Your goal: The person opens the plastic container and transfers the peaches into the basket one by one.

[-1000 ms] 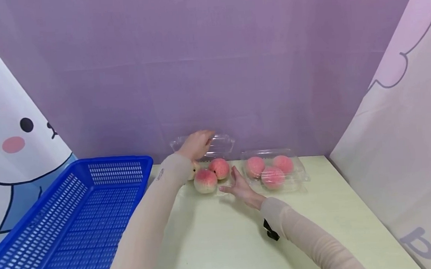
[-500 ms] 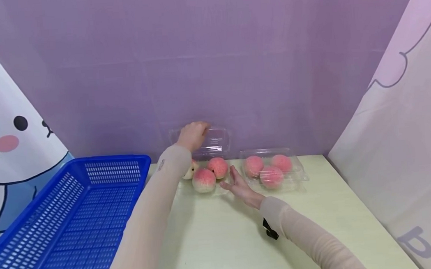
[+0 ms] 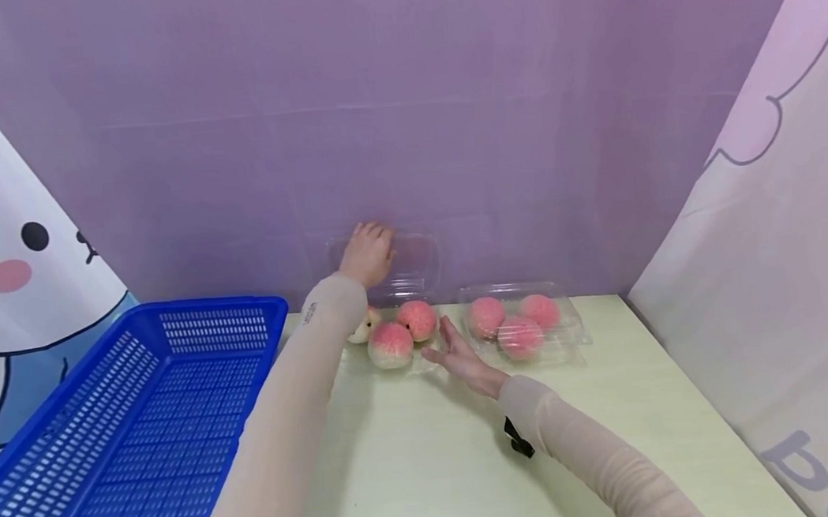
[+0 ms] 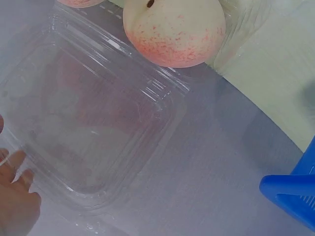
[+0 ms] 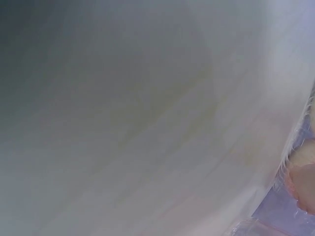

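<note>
Three pink-and-cream peaches, one in front (image 3: 391, 347), one at right (image 3: 418, 320) and one partly behind the left forearm (image 3: 366, 326), sit in a clear plastic clamshell box by the back wall. Its lid (image 4: 98, 123) is tipped up against the purple wall. My left hand (image 3: 369, 255) is at the lid's outer edge, fingers extended and touching it. In the left wrist view, its fingertips (image 4: 17, 160) lie right at the rim. My right hand (image 3: 465, 364) rests at the box's right side, thumb and fingers spread. A pale blur covers most of the right wrist view.
A second clear clamshell box (image 3: 571, 332) with three peaches (image 3: 521, 337) under its lid stands just right of my right hand. A large blue plastic basket (image 3: 276, 330) stands at left. The purple wall (image 3: 406, 132) closes off the back of the pale table (image 3: 426, 463).
My left hand has moved up and back, and the lid has swung from partly raised to nearly upright against the wall. Its fingers have straightened. The right hand has stayed beside the box.
</note>
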{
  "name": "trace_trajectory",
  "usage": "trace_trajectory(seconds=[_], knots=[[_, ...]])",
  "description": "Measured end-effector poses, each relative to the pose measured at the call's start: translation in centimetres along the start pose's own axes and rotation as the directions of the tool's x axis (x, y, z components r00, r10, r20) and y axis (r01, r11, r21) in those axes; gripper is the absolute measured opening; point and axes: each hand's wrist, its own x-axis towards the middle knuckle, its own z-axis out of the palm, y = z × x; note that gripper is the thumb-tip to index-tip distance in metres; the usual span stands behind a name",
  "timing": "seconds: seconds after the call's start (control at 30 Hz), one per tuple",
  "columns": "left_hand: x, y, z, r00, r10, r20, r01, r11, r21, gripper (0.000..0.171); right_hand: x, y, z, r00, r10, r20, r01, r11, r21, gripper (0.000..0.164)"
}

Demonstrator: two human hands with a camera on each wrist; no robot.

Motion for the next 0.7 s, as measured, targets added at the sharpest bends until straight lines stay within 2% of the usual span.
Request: trace_trajectory(seconds=[0.2, 0.43, 0.63, 0.7], knots=[[-0.6, -0.8, -0.6, 1.0, -0.014, 0.002, 0.014, 1.0, 0.005, 0.052, -0.4, -1.2, 0.3, 0.999, 0.017, 0.028, -0.017, 1.0, -0.023, 0.087], [-1.5, -1.4, -2.4, 0.999, 0.039, -0.005, -0.039, 0.999, -0.022, 0.05, 1.2, 0.1, 0.0, 1.0, -0.001, 0.008, 0.001, 1.0, -0.025, 0.087], [-3.1, -1.0, -3.5, 0.998, -0.036, 0.049, 0.045, 0.982, -0.184, 0.045, 1.3, 0.7, -0.5, 1.0, 0.005, 0.004, -0.005, 0.998, -0.056, 0.087], [-3.4, -1.0, -3.5, 0.996, -0.055, 0.067, 0.067, 0.977, -0.203, 0.045, 1.0, 0.6, -0.7, 1.0, 0.014, 0.002, -0.014, 0.999, -0.044, 0.087]])
